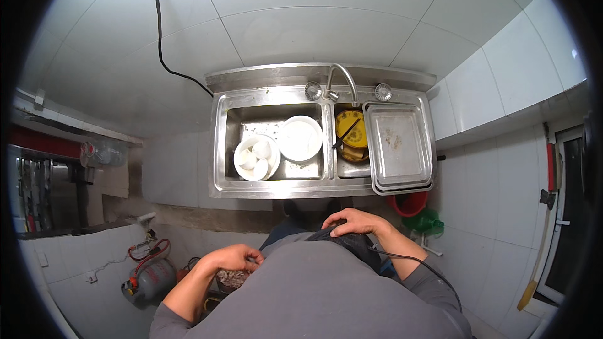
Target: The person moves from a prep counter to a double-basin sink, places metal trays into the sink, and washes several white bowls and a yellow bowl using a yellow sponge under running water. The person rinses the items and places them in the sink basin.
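My right hand (354, 222) rests with bent fingers on a black mesh bag (353, 242) at my waist. My left hand (239, 259) is at the left side of my grey shirt, its fingers curled and partly hidden; whether it holds anything cannot be told. Before me stands a stainless steel double sink (271, 189). Its left basin holds a large white bowl (300, 138) and, beside it, another white bowl (240, 173) with several small white cups inside. A yellow patterned dish (352, 136) with a dark utensil across it lies in the right basin.
Clear rectangular trays (400, 146) cover part of the right basin. A curved metal faucet (346, 75) stands between two steel scourers or strainers. Under the sink's right end are a red basin (409, 203) and a green plastic bottle (426, 222). A gas cylinder (153, 280) stands at lower left.
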